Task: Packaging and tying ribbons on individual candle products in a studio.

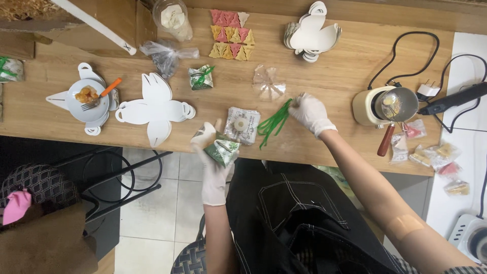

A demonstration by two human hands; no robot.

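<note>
My left hand (210,152), in a white glove, holds a small green-and-white wrapped packet (222,151) at the table's front edge. My right hand (310,112), also gloved, pinches a bunch of green ribbons (274,123) that trail toward the left. Between the hands lies a flat clear packet with a round white piece (242,124). A finished green packet tied with ribbon (201,77) sits farther back, and a crumpled clear wrapper (268,82) lies beyond the ribbons.
Flat white die-cut box blanks (154,107) lie left, a stack of them (312,31) at the back. Pink and yellow triangular pieces (231,35), a bowl with fork (89,97), a small melting pot (386,105), a glue gun (451,99) and wrapped sweets (436,157) surround.
</note>
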